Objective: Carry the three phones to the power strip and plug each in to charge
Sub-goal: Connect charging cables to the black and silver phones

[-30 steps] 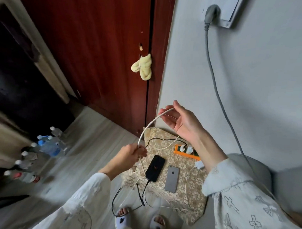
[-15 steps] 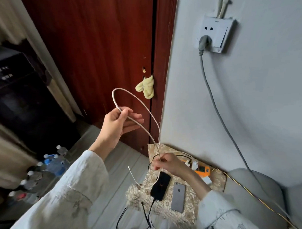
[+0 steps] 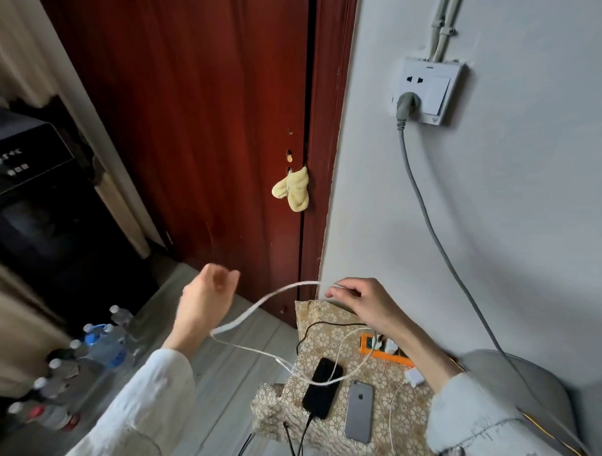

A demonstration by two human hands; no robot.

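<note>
Two phones lie side by side on the patterned cloth [image 3: 326, 334] that covers a low stand by the wall: a black phone [image 3: 322, 387], face up with a dark cable in its lower end, and a grey phone [image 3: 359, 411] to its right, back up. A third phone is not in view. Just beyond them the orange power strip [image 3: 384, 353] sits at the cloth's far edge with white chargers plugged into it; a loose white charger [image 3: 414, 377] rests on the cloth near my right forearm.

My right hand [image 3: 362, 300] hangs above the cloth, its grip pinched narrow on a white cable [image 3: 273, 296]. From there the cable arcs left and down in a loop, doubles back beneath my left wrist and trails across the black phone toward the strip. My left hand [image 3: 204, 304] is raised over the floor, fingers loosely curled, blurred, its grip empty and apart from the cable.

A grey cord [image 3: 426, 211] climbs from behind my right arm to a wall socket [image 3: 429, 90]. A yellow cloth [image 3: 294, 190] hangs at the edge of the red-brown door [image 3: 194, 121]. Plastic bottles [image 3: 101, 343] stand on the floor at left.
</note>
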